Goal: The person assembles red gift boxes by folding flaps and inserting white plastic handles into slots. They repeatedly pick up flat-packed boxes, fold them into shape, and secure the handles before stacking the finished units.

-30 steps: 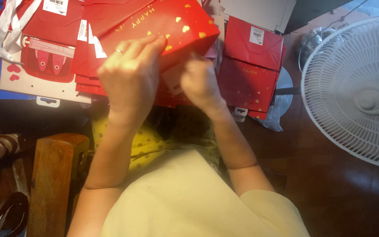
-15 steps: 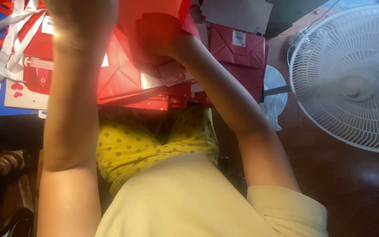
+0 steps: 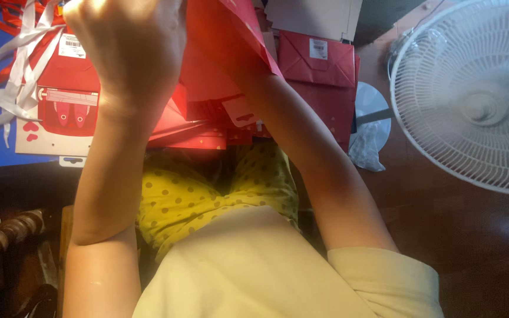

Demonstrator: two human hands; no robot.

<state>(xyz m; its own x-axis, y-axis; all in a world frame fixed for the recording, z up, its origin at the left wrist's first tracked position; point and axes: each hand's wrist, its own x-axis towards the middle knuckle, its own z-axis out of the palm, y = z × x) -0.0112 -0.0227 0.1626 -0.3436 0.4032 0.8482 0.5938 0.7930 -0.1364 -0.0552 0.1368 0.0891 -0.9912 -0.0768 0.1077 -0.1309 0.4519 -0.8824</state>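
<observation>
Left grip (image 3: 128,50) closed on the red paper bag (image 3: 225,53), raised near the camera above the floor's far edge. Right grip hidden inside the bag, state unclear. Flat red bags (image 3: 319,65) and white fan (image 3: 472,94) beyond.

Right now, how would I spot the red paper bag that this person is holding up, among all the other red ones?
Start at the big white fan on the right, then look left past the flat red bags on the floor. The raised red bag is the only one lifted, close to the camera, with the left hand against it.
</observation>
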